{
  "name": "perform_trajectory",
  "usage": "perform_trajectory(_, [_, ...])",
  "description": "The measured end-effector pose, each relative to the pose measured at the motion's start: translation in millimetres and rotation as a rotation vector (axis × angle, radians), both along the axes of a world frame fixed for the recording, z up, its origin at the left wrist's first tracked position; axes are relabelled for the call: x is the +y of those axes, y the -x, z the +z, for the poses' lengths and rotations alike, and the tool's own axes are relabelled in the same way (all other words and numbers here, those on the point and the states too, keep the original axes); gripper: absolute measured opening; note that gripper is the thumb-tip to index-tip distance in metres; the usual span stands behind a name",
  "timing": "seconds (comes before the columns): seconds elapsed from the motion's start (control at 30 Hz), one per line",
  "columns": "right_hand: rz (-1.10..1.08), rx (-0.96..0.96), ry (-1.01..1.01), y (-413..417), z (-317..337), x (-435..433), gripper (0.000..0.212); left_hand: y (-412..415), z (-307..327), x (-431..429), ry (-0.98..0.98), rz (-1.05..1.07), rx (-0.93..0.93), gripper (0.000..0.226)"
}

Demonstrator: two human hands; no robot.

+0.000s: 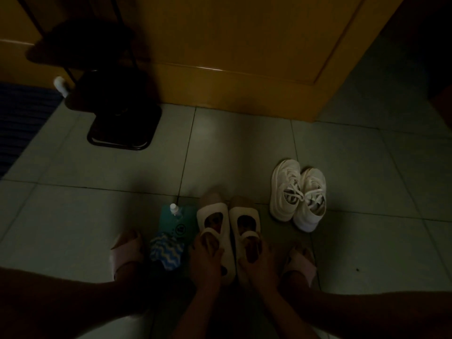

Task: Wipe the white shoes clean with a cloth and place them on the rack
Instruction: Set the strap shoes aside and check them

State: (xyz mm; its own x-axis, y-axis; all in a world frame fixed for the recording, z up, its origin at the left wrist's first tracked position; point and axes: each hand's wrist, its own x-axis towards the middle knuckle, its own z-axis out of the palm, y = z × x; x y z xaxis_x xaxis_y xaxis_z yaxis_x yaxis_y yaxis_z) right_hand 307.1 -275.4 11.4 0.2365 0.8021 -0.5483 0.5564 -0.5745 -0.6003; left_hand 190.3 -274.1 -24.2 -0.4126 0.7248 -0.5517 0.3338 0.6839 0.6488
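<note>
Two white strap shoes stand side by side on the tiled floor in front of me, the left one (215, 216) and the right one (244, 216). My left hand (205, 260) grips the left shoe at its strap and heel opening. My right hand (256, 260) grips the right shoe the same way. A pair of white lace-up sneakers (297, 194) sits to the right, untouched. A blue and white zigzag cloth (166, 253) lies crumpled left of the strap shoes. The dark metal shoe rack (117, 128) stands at the upper left with dark shoes on it.
A teal pouch with a white cap (177, 221) lies beside the cloth. My feet in pink slippers flank the scene, one at the left (127, 250) and one at the right (300, 265). An orange wooden door (244, 69) fills the back. A blue mat (22, 123) lies at far left.
</note>
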Motion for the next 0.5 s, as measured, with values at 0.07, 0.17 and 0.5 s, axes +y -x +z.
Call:
perform_trajectory(0.07, [-0.01,0.002,-0.007,0.6,0.0,0.0,0.078,2.5,-3.1,1.1,0.014,0.018,0.009,0.06])
perform_trajectory(0.17, [-0.006,0.004,-0.019,0.6,0.4,-0.8,0.079,4.3,-3.8,-1.4,-0.014,0.048,-0.019,0.043])
perform_trajectory(0.5, [-0.133,0.116,-0.166,3.1,19.0,11.2,0.078,9.4,26.1,15.1,-0.253,0.078,-0.019,0.035])
